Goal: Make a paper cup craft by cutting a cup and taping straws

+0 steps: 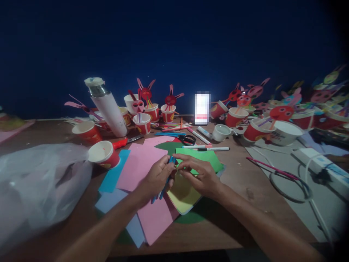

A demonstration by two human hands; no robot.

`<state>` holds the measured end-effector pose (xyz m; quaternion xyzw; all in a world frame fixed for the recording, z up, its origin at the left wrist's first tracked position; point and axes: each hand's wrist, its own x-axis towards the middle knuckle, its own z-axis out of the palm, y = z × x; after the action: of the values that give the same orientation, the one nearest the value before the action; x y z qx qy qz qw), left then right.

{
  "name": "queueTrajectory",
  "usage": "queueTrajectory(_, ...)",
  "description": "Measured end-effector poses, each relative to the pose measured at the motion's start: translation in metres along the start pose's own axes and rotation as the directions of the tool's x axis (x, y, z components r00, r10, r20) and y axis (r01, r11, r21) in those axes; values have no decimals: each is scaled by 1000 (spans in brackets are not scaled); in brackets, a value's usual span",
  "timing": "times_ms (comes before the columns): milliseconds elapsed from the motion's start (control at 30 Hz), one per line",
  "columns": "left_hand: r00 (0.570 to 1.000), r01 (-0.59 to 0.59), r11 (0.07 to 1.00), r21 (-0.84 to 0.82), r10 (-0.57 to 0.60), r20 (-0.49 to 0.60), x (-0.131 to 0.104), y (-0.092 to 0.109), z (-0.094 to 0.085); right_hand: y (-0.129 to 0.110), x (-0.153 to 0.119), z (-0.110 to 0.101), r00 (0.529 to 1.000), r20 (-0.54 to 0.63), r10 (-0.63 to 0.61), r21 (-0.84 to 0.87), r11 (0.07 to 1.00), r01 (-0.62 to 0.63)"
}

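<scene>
Near the middle of the table, my left hand (159, 176) is closed round several thin blue sticks (164, 192), whose lower ends stick out below the palm. My right hand (200, 174) meets it from the right, its thumb and forefinger pinched close to the sticks' top end; what lies between those fingertips is too small to make out. Under both hands are pink paper (158, 225), yellow paper (183, 198) and green paper (201, 154). Blue paper (113, 178) lies to the left.
A plastic bag (40, 185) and a paper cup (105, 154) are at left. Behind stand a tilted flask (109, 111), rabbit-decorated cups (141, 123) and a lit screen (202, 107). Scissors (188, 139) and markers (199, 135) lie beyond my hands; a power strip (324, 171) is at right.
</scene>
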<state>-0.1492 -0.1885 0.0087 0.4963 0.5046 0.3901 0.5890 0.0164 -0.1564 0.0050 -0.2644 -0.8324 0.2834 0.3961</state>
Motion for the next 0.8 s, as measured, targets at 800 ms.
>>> queueTrajectory(800,1000,24,976,-218,-21,18,3,3,-2,-2,3,-6,994,22,104,197,975,-107)
